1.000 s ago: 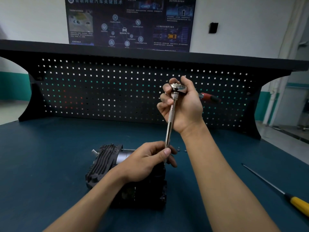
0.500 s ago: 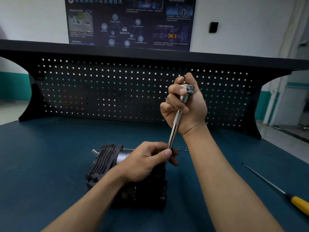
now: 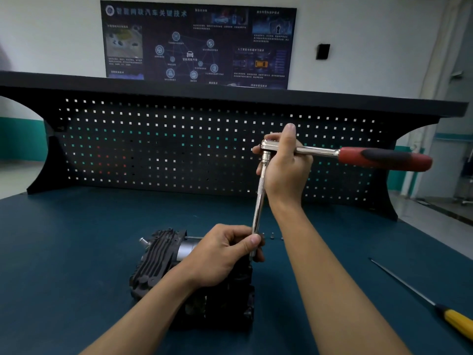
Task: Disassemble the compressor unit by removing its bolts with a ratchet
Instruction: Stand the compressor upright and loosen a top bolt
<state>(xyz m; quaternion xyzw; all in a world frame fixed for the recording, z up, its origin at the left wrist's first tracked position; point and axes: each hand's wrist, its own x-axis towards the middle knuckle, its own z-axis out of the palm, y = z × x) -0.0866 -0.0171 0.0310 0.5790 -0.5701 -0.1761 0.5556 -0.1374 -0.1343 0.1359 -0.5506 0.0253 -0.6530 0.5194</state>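
1. One dark, finned cast-metal compressor unit (image 3: 158, 260) lies on the blue-green table (image 3: 76, 252), left of centre and towards the front. A short silver stub sticks out at its far left end.
2. One left hand (image 3: 220, 254) rests over the compressor unit's top and hides its right part. Its thumb and curled fingers pinch the bottom of the bar.
3. One long chrome extension bar (image 3: 259, 201) stands nearly upright, from that hand up to the ratchet's head. The fingers hide its tip.
4. Three tiny dark bolts (image 3: 272, 235), as far as I can tell at this size, lie in a row on the table just right of the bar.
5. One right hand (image 3: 286, 167) wraps the ratchet's head, thumb raised above it.
6. One chrome ratchet (image 3: 384, 157) with a red-and-black grip points right, roughly level, its grip untouched.
7. One yellow-handled, thin-shafted steel screwdriver (image 3: 455, 321) lies near the table's right edge, well apart.
8. Behind stand one black perforated pegboard (image 3: 153, 149) and one dark poster (image 3: 197, 44).
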